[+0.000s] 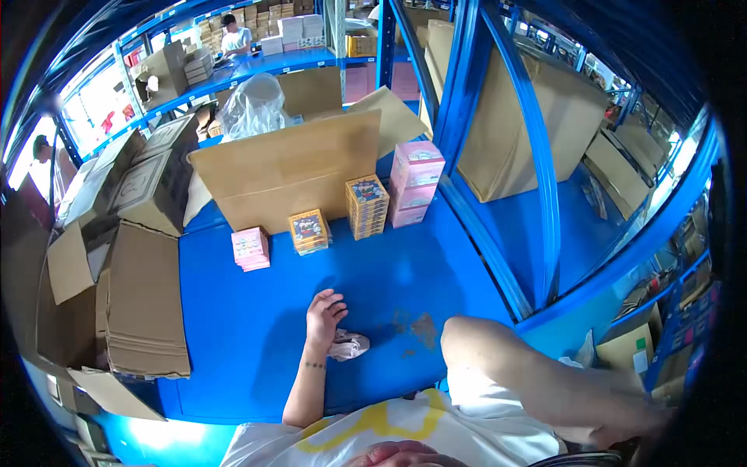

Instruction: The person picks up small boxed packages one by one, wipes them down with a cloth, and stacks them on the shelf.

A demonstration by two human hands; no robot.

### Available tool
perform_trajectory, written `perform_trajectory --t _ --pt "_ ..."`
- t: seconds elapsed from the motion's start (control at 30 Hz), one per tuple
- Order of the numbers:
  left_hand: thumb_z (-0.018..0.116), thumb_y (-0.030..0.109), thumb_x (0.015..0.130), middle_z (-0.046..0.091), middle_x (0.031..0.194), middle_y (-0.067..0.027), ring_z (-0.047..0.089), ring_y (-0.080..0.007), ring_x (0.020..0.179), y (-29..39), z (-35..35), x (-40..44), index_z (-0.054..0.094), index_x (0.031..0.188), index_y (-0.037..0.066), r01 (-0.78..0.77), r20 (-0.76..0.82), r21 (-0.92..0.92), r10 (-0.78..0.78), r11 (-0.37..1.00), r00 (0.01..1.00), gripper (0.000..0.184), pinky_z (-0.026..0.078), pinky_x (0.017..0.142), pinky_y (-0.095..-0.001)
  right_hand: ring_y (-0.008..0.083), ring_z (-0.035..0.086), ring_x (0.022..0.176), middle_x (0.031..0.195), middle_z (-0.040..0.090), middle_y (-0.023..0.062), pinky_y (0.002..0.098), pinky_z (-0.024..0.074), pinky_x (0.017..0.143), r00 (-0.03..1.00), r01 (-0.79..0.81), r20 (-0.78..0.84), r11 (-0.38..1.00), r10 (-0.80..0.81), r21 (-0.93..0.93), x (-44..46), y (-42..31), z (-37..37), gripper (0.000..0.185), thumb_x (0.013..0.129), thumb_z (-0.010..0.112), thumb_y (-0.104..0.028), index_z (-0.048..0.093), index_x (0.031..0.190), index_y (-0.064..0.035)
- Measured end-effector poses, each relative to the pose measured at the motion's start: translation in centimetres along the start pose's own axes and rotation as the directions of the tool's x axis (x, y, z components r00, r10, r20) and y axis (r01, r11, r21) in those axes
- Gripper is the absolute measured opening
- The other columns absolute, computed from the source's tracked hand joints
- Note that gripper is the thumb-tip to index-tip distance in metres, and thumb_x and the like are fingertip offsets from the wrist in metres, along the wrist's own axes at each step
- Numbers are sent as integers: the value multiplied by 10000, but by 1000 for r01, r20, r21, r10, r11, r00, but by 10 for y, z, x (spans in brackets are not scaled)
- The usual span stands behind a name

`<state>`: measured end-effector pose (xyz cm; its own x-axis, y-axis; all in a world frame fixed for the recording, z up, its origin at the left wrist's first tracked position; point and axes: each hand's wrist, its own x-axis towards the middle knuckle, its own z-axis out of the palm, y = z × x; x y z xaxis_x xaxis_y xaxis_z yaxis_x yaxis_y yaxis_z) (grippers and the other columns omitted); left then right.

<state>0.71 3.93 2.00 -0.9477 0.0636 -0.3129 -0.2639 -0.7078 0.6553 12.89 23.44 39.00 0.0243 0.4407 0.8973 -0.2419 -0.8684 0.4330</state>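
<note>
My left hand (325, 315) hovers over or rests on the blue shelf top (233, 327), palm turned to the right. Its fingers are loosely bent and apart, with nothing in them. Just beside the wrist lies a crumpled pale tissue or cloth (350, 345). My right arm is bent and reaches out low to the right; the right hand (642, 422) is dark and smeared, so its fingers cannot be made out. Beyond the left hand stand a small pink stack of packs (250, 249), a short orange stack of boxes (309, 232), a taller orange stack (366, 207) and stacked pink boxes (418, 185).
An open cardboard carton (292, 171) with clear plastic (255, 105) stands behind the stacks. Another open carton (144, 300) is at left. A blue rack post (459, 86) and slanted brace (537, 148) border the right side. A person (235, 37) is at the far shelves.
</note>
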Motion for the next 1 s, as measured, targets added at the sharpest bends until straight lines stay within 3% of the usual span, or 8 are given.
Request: perform_trajectory --t 0.1,0.17,0.23,0.33,0.6,0.67,0.83,1.0 --pt "567 124 904 671 990 -98 644 -209 803 -2 -4 2 558 1151 92 5 26 5 -5 1000 1000 249 512 755 -348 230 599 825 823 609 46 451 506 959 990 -39 -135 999 40 13 -2 -17 11 152 916 539 14 626 837 -83" --pt "550 127 922 663 1004 -99 644 -203 808 -4 -6 0 555 1155 83 2 31 1 -2 1000 1000 237 516 756 -339 227 590 863 863 607 47 455 485 978 994 -39 -107 997 32 -73 61 -235 75 135 919 540 8 625 871 -85" --pt "550 127 923 663 1002 -99 645 -205 804 -5 -5 1 554 1156 81 24 24 2 -24 1000 999 237 518 752 -337 225 581 900 903 605 48 459 463 998 997 -33 -69 988 23 -154 -5 35 -21 123 922 542 2 625 905 -87" --pt "555 126 923 666 1014 -103 647 -206 807 -6 -13 8 552 1158 80 55 63 26 -57 998 996 240 519 751 -335 222 567 955 963 603 49 465 431 1028 1000 -24 -21 969 20 -247 -58 90 -5 118 927 544 -7 624 955 -90" --pt "564 128 913 668 1025 -101 643 -210 818 -1 -8 0 549 1169 86 28 18 -14 -27 1000 999 260 510 748 -344 214 530 1103 1123 596 51 482 345 1106 990 -62 104 950 98 -306 -49 8 26 180 939 550 -31 622 1091 -97" --pt "560 127 915 663 1028 -96 641 -203 818 3 1 -6 556 1158 86 19 25 -9 -19 1000 999 246 507 748 -340 212 521 1141 1163 595 52 487 324 1126 984 -71 133 952 116 -298 -17 9 -30 205 942 552 -37 622 1124 -99" --pt "556 124 928 656 1045 -102 643 -187 818 5 0 -9 564 1154 72 16 9 -24 -16 1000 1000 232 510 752 -313 206 498 1233 1263 590 54 497 270 1175 952 -112 245 953 184 -282 -15 -10 -19 272 950 556 -53 620 1209 -104" --pt "572 138 936 653 1049 -111 635 -190 843 11 -3 -9 569 1165 64 -75 112 212 52 974 992 241 510 790 -317 202 480 1307 1343 587 55 506 227 1215 933 -112 300 952 199 -284 -20 -27 -21 329 956 559 -65 619 1277 -108"
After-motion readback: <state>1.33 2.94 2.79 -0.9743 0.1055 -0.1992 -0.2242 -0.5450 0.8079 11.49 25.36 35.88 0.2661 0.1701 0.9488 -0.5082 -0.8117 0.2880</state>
